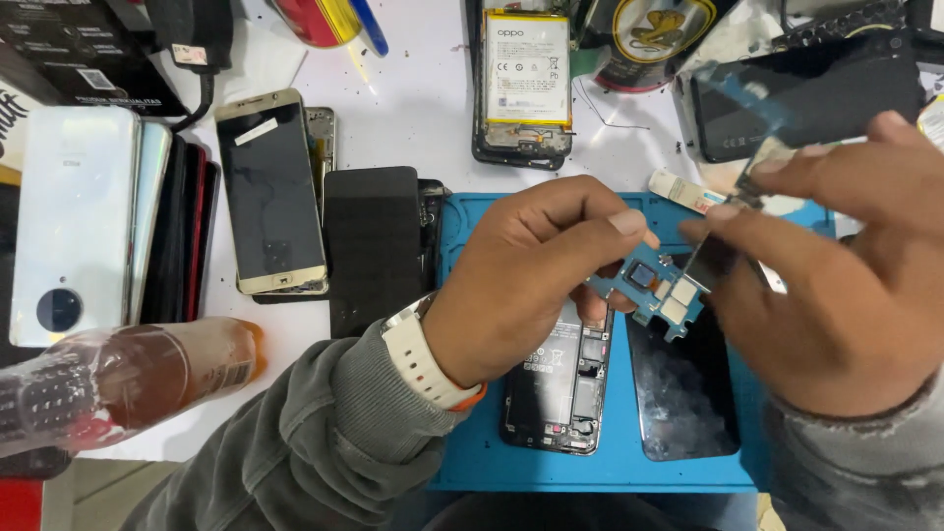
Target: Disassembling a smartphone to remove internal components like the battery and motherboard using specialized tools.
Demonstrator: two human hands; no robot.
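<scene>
Blue little circuit board with a square camera module (651, 287) is pinched by the left hand (521, 285) above the blue silicone repair mat (472, 462), while the right hand (836, 285) pinches a thin metal tool (752, 177) against it. One slip could probably tear something.

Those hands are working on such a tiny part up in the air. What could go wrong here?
The small blue circuit board is pinched only at its edge by the left hand; it might slip and drop onto the opened phone on the blue mat. The right hand presses metal tweezers against it, which could scratch components.
</scene>
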